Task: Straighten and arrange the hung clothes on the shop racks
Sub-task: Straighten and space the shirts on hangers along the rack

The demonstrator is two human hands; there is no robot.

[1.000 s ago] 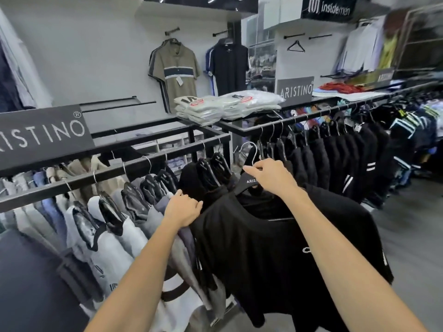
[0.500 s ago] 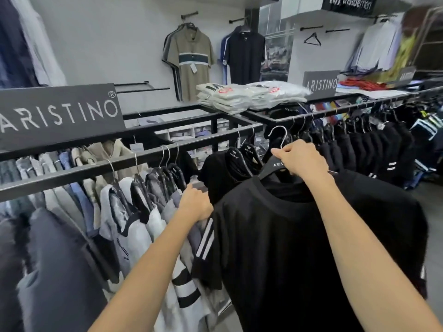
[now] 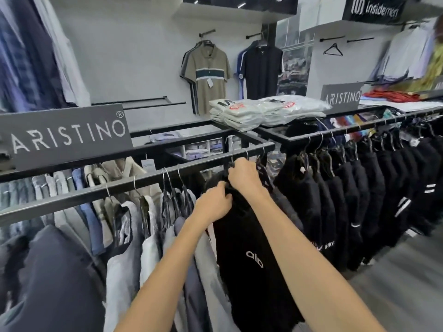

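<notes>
Moved since earlier: our right hand (image 3: 244,176) had carried the black T-shirt (image 3: 254,259) up to the front rail (image 3: 72,200), so it hung edge-on instead of spread wide. Our left hand (image 3: 213,204) had left the pale shirts (image 3: 148,248) and joined it.
Left hand: fingers curled into the black fabric at the shirt's shoulder, close under the right hand.
Right hand: curled over the top of the shirt, just beneath the rail. The hanger was hidden under our fingers, so we could not tell whether its hook was seated.
Black T-shirt: hung down between our forearms with its white logo showing and the pale shirts on its left.
Pale shirts: bunched unevenly along the rail, their hangers at differing angles.
Further out: a second rack of black clothes (image 3: 359,200) ran off to the right, folded packs (image 3: 242,113) lay on the rack top, and a grey brand sign (image 3: 64,135) stood at the left.
Step in hand: we judged this to be rehanging the shirt and squaring it on its hanger.
Next move: probably calls for confirming the hook sits on the rail, letting go, then evening the gaps between neighbours.
</notes>
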